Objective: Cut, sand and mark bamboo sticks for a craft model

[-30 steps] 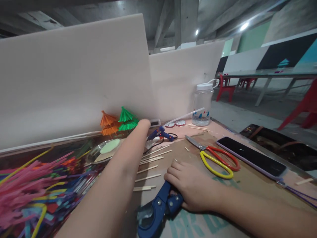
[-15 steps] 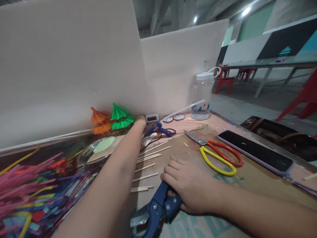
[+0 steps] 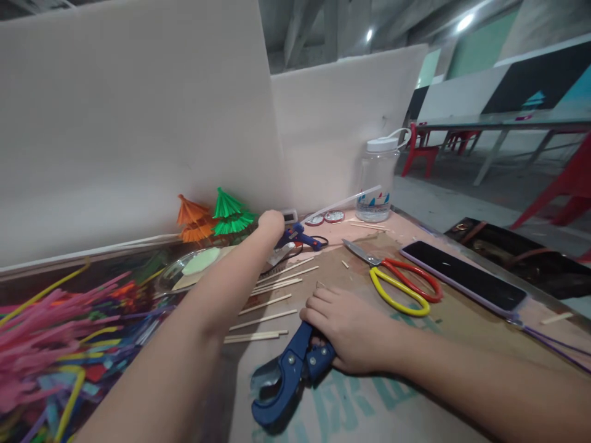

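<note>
My right hand (image 3: 339, 329) is wrapped round the handles of a blue pipe cutter (image 3: 281, 387), whose jaws stand apart over the brown cardboard. My left hand (image 3: 271, 223) is stretched far out at the back of the table, beside a blue glue gun (image 3: 298, 235) and in front of a small white digital display (image 3: 290, 216). Its fingers are hidden behind the back of the hand. Thin wooden sticks (image 3: 263, 320) lie in a loose row between my arms. Left of my left hand stand a green paper tree-like piece (image 3: 231, 215) and an orange one (image 3: 194, 218).
Red-and-yellow-handled scissors (image 3: 404, 286) and a phone (image 3: 464, 277) lie on the right. A clear water bottle (image 3: 375, 184) stands at the back corner. Pipe cleaners (image 3: 50, 344) fill the left side, near a clear dish (image 3: 173, 274). A white board (image 3: 138, 123) rises behind.
My left hand has shifted slightly right and now covers part of the small white display. The view has moved a little. My right hand keeps its grip on the pipe cutter.
</note>
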`<state>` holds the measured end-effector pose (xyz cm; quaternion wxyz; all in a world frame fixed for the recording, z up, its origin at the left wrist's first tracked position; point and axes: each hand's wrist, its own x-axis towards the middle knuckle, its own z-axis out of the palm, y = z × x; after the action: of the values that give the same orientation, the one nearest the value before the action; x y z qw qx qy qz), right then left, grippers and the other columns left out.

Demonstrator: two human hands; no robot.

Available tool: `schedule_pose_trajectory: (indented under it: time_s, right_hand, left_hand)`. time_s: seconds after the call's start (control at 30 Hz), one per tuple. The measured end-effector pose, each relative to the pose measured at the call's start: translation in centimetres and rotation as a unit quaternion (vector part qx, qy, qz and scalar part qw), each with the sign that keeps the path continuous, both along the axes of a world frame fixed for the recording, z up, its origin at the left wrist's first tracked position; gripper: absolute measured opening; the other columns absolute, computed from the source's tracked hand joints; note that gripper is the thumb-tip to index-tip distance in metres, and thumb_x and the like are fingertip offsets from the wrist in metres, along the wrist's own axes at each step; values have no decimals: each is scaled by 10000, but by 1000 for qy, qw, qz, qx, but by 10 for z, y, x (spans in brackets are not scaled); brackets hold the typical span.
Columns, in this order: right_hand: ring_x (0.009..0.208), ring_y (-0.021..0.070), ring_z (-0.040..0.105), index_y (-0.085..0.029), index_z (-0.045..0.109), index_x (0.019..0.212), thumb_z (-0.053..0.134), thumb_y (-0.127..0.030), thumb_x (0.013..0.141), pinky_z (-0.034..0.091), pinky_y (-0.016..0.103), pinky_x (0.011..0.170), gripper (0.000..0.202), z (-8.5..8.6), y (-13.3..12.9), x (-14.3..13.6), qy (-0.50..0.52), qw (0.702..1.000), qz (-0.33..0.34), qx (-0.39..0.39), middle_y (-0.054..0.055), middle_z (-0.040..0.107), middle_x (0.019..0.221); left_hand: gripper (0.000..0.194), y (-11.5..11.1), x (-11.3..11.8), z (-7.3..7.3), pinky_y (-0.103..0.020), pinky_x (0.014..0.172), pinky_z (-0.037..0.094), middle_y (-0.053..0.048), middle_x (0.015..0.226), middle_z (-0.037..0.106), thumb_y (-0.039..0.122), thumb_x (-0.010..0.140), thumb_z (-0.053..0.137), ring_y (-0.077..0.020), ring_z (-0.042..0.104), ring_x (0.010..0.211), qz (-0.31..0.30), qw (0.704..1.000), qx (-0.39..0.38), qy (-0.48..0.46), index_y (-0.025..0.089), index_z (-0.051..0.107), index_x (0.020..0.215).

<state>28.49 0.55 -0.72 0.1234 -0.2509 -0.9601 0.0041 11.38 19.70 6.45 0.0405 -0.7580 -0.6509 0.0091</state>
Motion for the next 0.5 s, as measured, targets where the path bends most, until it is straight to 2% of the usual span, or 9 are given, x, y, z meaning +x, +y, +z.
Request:
schedule_pose_trajectory:
  time_s: [0.07,0.17,0.23,0.27,0.3,0.37,0.4,0.43,0.5]
  right_hand:
    - [888,254,520,-122,637,1042,561,-274,846,435,382,781,259,2,0,0,-2,1000,0,2,120,643,973]
    - [911,262,536,-114,644,1051,612,-275,791,458,383,796,308,2,2,0,-1,1000,2,4,132,650,988]
    - [948,272,553,-104,646,1079,651,-267,739,476,397,842,377,3,2,1,3,1000,6,6,143,656,1016]
    - [962,278,563,-102,646,1092,667,-263,716,483,407,864,410,3,2,1,3,1000,8,6,146,660,1024]
    - [975,285,573,-103,646,1103,677,-260,703,488,420,884,431,4,2,2,1,1000,8,6,146,663,1032]
    - [1010,307,590,-139,653,1106,677,-274,716,495,451,906,414,6,-1,4,10,1000,-4,6,139,666,1048]
    - [1024,318,597,-175,661,1093,663,-293,747,501,459,898,366,7,-3,5,18,1000,-13,8,129,667,1043]
    - [1032,326,602,-217,669,1077,640,-317,785,508,463,877,310,7,-5,5,26,999,-21,11,117,669,1027]
    - [1024,331,610,-293,671,1074,600,-348,833,525,463,823,257,7,-7,6,42,999,-27,20,100,674,1000]
  left_hand:
    - [392,-18,2,16,-445,902,563,-124,1265,612,353,941,643,-246,637,1083,10,1000,19,-11,140,589,1266]
    - [369,-54,8,49,-452,920,554,-127,1253,627,350,946,636,-249,638,1094,-12,997,63,-52,133,606,1243]
    - [295,-87,19,72,-377,944,517,-185,1158,689,300,985,568,-280,648,1120,-52,991,83,-95,88,672,1160]
    - [307,-108,27,82,-327,916,524,-147,1133,714,327,1005,526,-246,671,1082,-82,986,82,-120,132,672,1192]
    - [339,-130,35,91,-275,887,530,-87,1168,715,351,1024,482,-194,681,1061,-139,973,82,-163,205,611,1302]
    - [501,-180,50,101,-272,872,544,-89,1312,658,311,985,555,-197,669,1110,-352,869,24,-347,229,451,1468]
    - [530,-206,53,102,-266,890,545,-80,1369,624,296,965,587,-193,657,1138,-417,818,-14,-395,238,446,1472]
    - [487,-232,53,101,-249,901,548,-63,1367,628,288,953,604,-178,659,1130,-457,786,-53,-413,242,502,1427]
    - [300,-277,41,92,-230,894,562,-25,1216,711,305,948,603,-159,689,1042,-511,761,-121,-381,254,662,1238]
